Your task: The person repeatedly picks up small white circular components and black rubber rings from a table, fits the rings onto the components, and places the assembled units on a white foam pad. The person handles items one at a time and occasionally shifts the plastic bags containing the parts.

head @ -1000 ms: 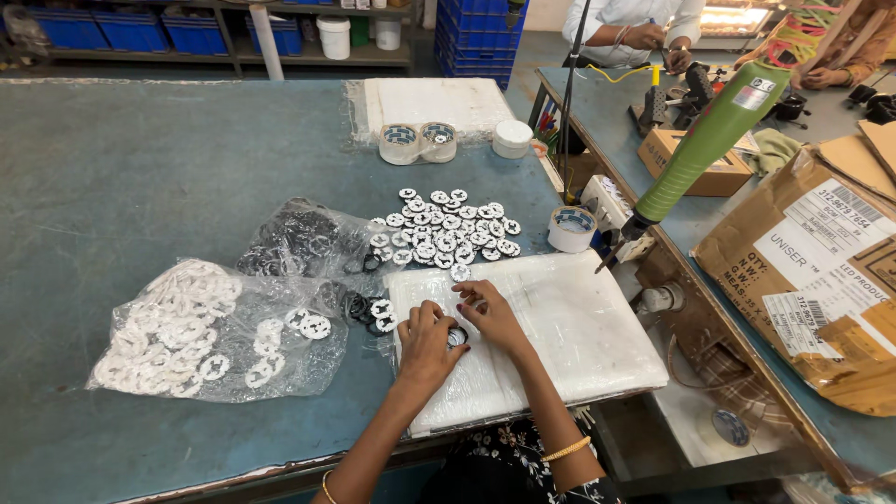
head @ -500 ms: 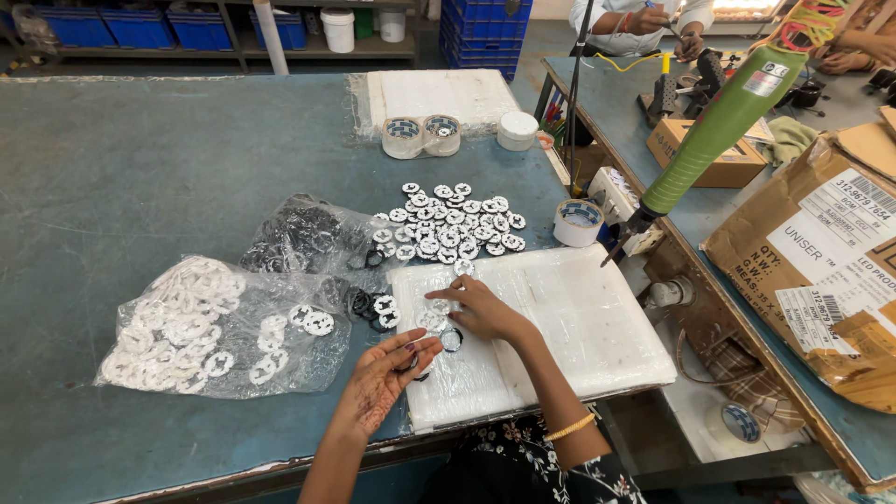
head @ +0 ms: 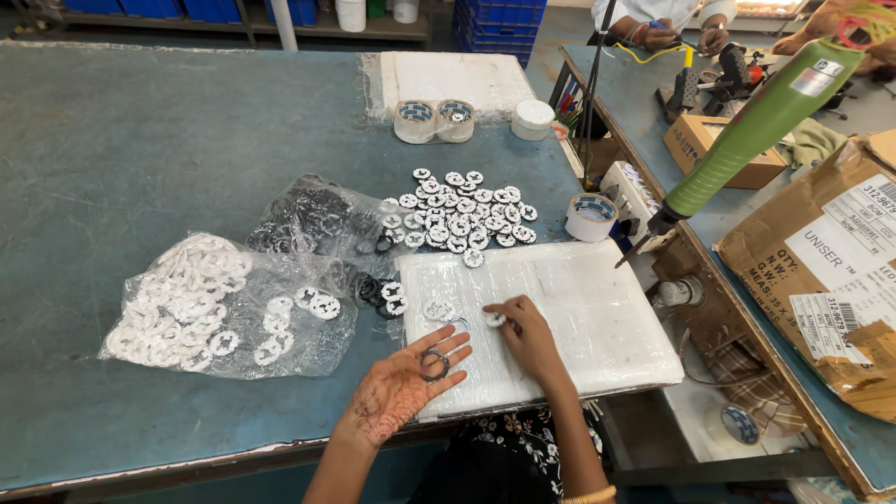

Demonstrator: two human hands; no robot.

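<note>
My left hand (head: pixel 403 390) lies palm up at the near edge of a white foam sheet (head: pixel 579 308), fingers spread, with a dark ring (head: pixel 433 363) resting on its fingers. My right hand (head: pixel 523 332) is on the sheet with its fingertips pinched on a small white disc (head: pixel 493 318). Another white disc (head: pixel 437 309) lies on the sheet just beyond my left hand. A heap of several finished white discs (head: pixel 462 217) sits on the blue table past the sheet.
A clear bag of white discs (head: pixel 201 306) and a bag of black rings (head: pixel 308 219) lie to the left. Tape rolls (head: pixel 433 121) (head: pixel 592 216) stand farther back. A green hanging power tool (head: pixel 747 126) and cardboard boxes (head: pixel 835 280) are at the right; another person's hands (head: pixel 677 33) work beyond.
My left hand has drawn back from the sheet and turned palm up with a dark ring on it. My right hand stays on the sheet, holding the white disc.
</note>
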